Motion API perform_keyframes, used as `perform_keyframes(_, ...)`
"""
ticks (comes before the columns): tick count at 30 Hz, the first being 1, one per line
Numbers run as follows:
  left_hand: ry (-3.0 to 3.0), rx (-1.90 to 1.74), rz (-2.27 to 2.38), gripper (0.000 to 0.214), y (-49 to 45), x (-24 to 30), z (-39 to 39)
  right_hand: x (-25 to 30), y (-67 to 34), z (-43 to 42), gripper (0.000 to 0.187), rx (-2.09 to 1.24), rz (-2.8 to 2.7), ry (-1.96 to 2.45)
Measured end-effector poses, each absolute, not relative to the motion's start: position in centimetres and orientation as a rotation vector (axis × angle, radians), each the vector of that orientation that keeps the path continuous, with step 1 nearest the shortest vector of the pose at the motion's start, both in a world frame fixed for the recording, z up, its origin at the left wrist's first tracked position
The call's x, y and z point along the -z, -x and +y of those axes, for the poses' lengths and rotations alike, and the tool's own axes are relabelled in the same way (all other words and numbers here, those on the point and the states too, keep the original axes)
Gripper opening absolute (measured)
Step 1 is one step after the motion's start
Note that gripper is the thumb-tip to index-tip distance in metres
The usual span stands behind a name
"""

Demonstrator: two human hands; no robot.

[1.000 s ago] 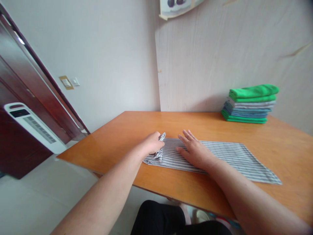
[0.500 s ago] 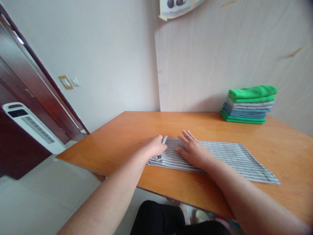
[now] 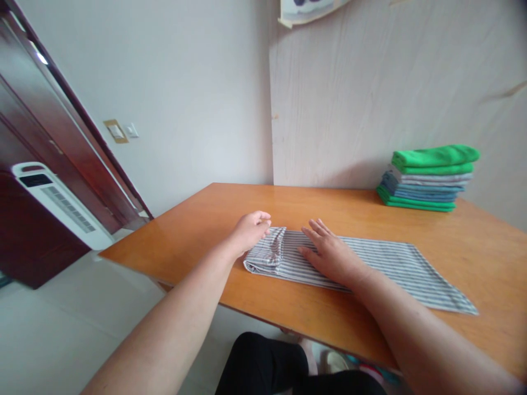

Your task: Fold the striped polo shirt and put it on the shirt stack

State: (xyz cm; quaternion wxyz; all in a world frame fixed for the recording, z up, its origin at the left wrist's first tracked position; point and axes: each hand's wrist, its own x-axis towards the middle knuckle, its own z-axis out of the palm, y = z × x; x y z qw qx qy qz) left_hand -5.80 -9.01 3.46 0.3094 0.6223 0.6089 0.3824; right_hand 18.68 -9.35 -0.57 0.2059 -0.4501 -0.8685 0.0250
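Now | striped cloth point(image 3: 382, 258) | under right hand point(image 3: 329, 255) | near left hand point(image 3: 249, 231)

Long grey-and-white fabric cloth point(image 3: 387, 266): narrow stripes all over, folded end point(image 3: 263, 258) too. Flat orange-brown wooden tabletop point(image 3: 185, 233): warm, pretty plain. Multicoloured folded-fabric stack point(image 3: 430, 180): loud green on top, then pale grey, blues, green again at bottom. Slim white upright appliance point(image 3: 61, 213): black panel point(image 3: 35, 180), grey slats point(image 3: 68, 208). Tall reddish-brown wooden door point(image 3: 69, 153): super dark.
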Motion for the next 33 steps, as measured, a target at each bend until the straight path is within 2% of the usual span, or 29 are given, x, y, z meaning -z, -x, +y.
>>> perform_keyframes(7, -1.782, -1.113, 1.543, 0.034, 8.5, -0.5, -8.4, -0.1, -18.2, -10.0, 0.055, -0.046, -2.431, 1.202)
perform_keyframes(16, -1.677, -1.133, 1.392, 0.042, 7.9, 0.7, -8.3, -1.7, -16.3, -12.3, 0.03, -0.052, -2.495, 1.035)
perform_keyframes(27, -1.645, -1.166, 1.333, 0.044, 8.0, 1.3, -8.1, -2.7, -14.7, -12.5, 0.035, 0.0, -2.615, 1.092)
perform_keyframes(30, -1.655, -1.156, 1.328, 0.044, 8.0, 1.2, -8.2, -3.2, -14.6, -12.2, 0.034, -0.094, -2.621, 1.045)
perform_keyframes(33, -1.658, -1.16, 1.334, 0.043, 8.0, 1.2, -8.2, -3.3, -14.5, -11.0, 0.034, -0.322, -2.543, 1.115)
